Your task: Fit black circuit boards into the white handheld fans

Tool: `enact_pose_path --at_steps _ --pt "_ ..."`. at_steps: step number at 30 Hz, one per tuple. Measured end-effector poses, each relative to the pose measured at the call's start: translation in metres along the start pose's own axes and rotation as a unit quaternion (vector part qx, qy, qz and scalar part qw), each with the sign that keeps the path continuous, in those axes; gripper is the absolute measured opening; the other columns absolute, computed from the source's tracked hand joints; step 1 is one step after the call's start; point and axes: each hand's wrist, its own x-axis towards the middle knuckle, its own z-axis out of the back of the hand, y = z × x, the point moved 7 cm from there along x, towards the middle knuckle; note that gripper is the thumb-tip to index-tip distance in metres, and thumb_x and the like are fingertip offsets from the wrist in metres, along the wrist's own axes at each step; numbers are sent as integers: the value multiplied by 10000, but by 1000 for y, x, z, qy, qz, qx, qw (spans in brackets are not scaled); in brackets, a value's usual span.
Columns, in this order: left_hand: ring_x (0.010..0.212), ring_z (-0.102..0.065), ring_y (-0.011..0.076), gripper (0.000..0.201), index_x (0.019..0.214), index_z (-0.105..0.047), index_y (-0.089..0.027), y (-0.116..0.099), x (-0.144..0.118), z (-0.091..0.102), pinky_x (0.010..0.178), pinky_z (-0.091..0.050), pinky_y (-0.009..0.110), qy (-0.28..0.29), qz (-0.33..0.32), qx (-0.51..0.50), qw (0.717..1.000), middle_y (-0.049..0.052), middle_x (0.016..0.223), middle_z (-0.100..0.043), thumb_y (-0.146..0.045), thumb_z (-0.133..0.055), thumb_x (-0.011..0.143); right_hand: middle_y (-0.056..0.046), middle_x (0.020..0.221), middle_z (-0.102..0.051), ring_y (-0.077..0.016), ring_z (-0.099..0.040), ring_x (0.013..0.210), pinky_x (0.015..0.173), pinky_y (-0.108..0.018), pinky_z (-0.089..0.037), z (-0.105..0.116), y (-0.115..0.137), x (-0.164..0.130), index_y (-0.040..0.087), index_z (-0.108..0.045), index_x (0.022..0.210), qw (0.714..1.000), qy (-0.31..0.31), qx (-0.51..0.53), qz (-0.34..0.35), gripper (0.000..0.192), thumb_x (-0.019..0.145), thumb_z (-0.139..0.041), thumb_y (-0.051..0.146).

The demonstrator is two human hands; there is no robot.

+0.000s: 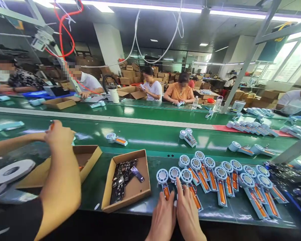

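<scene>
My left hand (163,216) and my right hand (187,212) are close together at the front edge of the bench. Between them is a light-blue handheld fan (174,173) with a round grille; my hands cover its handle. The fingers of my left hand are closed at that handle. My right hand grips its other side, index finger stretched toward the fan head. Close by on the left lies another fan (162,176), and on the right one more fan (186,175), its handle open over an orange inside. Several similar fans (220,173) lie in rows farther right.
A cardboard box (147,187) with black circuit boards (120,180) stands left of my hands. A co-worker's arm (62,167) reaches over another box (97,154) at left. Beyond runs a green conveyor (150,134) carrying fans. Dark wired parts (288,177) lie at far right.
</scene>
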Motion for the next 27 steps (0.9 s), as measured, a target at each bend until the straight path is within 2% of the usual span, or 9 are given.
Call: enact_pose_path --at_steps 2,4,6,9,13,16,20,24,27 --pt "1199 -663 238 506 1459 -501 -229 0 -4 18 963 -505 305 5 -42 -17 999 153 1349 -645 -126 -387 977 -136 1326 -615 -301 -644 1195 904 -405 -580 -6 -7 -5 304 -81 1621 998 -43 2 43 885 849 -348 -35" --pt "1103 -708 202 431 1361 -584 -273 11 -2 50 912 -508 258 -24 -58 -14 998 87 1220 -733 -169 -377 998 -143 1362 -594 -312 -616 1236 949 -436 -565 -12 -14 -9 294 -15 1622 995 -64 2 79 882 867 -350 -14" --pt "986 -744 239 394 1197 -660 -249 45 8 87 814 -521 294 -75 39 44 995 90 1022 -785 -160 -330 1002 -143 1345 -605 -314 -626 1212 945 -446 -568 -15 -20 -12 296 -18 1621 993 -67 -6 95 862 882 -344 -5" --pt "1043 -726 315 425 1231 -627 -155 85 36 119 808 -514 377 -100 97 84 987 202 1114 -757 -97 -289 980 -152 1318 -611 -314 -634 1191 921 -441 -576 -6 -22 -17 284 -129 1610 993 -66 -17 95 810 884 -343 -6" --pt "1007 -742 344 270 1063 -705 -143 115 68 118 780 -527 374 -82 123 112 983 220 1042 -777 -241 -472 971 -155 1332 -592 -326 -602 1221 927 -429 -560 30 -5 -26 241 -415 1484 992 -85 14 89 611 902 -407 57" --pt "997 -743 356 298 1087 -695 -145 121 66 113 773 -535 390 -105 141 122 977 220 1028 -777 -286 -455 979 -117 1131 -669 -268 -680 1007 793 -347 -568 49 16 -23 229 -583 1265 991 -68 73 87 398 933 -413 89" --pt "928 -747 369 387 1231 -633 -149 117 44 114 734 -543 425 -147 154 119 970 212 1033 -774 -236 -337 995 -69 902 -669 -232 -679 792 625 -283 -503 50 38 1 207 -638 1100 993 11 92 74 249 941 -473 110" --pt "875 -758 325 511 1448 -485 -178 114 27 119 718 -539 389 -187 132 83 970 179 1118 -770 -166 -306 970 -84 996 -673 -228 -675 865 707 -286 -497 42 49 26 190 -637 1187 980 112 102 131 391 873 -489 9" --pt "908 -755 321 594 1523 -374 -147 123 10 127 734 -548 383 -288 128 -50 948 175 1131 -767 -267 -392 941 -93 1032 -696 -227 -668 944 813 -306 -494 37 44 36 180 -686 1099 959 153 191 141 347 876 -479 12"
